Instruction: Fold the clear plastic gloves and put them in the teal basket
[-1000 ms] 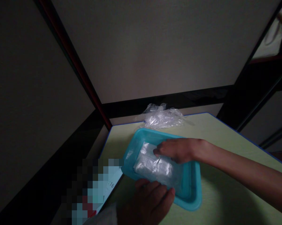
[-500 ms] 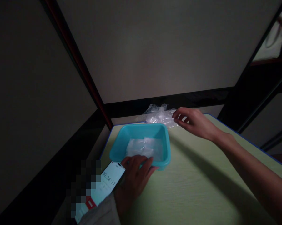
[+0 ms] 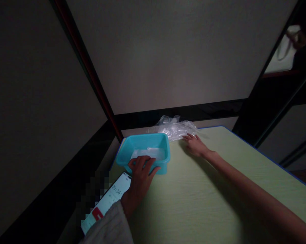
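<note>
Clasping the teal tub (image 3: 146,136) is left hand (image 3: 140,174); right hand (image 3: 195,145) touches plastic bags (image 3: 174,128).

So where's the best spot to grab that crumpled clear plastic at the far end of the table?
Probably its near edge, pinching a raised fold from the front. The clear plastic is a soft, low heap by the wall, so little fits behind it, and the teal tub crowds its left. The right hand lies open at that near edge.
</note>
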The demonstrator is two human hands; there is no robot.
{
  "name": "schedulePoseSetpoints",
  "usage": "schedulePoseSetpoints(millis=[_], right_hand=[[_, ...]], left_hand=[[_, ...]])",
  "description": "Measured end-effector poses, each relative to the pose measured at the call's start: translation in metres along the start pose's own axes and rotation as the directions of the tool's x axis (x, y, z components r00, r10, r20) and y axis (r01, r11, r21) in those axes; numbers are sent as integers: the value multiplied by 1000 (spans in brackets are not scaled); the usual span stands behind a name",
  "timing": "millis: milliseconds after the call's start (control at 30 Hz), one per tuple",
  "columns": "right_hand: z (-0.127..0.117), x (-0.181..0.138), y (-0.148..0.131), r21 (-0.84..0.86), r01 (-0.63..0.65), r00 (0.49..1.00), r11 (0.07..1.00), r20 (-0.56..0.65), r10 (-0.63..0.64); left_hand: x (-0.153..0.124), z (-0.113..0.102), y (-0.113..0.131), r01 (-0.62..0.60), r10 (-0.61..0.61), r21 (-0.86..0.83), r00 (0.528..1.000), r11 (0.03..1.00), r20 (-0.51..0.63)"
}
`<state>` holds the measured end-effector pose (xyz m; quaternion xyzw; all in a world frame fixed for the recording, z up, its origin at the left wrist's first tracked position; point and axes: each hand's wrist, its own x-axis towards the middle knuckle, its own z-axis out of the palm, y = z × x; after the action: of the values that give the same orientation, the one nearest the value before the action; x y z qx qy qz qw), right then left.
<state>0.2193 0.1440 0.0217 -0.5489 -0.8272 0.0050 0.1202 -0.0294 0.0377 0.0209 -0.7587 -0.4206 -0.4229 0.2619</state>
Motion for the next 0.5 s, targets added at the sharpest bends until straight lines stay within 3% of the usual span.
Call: schedulePoseSetpoints(millis=[267, 400, 500], right_hand=[[-18, -17, -9, 16, 28, 999, 999, -39, -27], [-15, -31, -6, 49, 55, 998, 997, 16, -55], [-11, -33, -2, 72, -23, 1000, 997, -1, 23]], left_hand=[[-2, 2, -4, 71, -70, 70, 997, 995, -17], [-8, -5, 14, -96, 95, -36, 995, 995, -19], [-13, -9, 34, -232, 240, -138, 970, 963, 40]])
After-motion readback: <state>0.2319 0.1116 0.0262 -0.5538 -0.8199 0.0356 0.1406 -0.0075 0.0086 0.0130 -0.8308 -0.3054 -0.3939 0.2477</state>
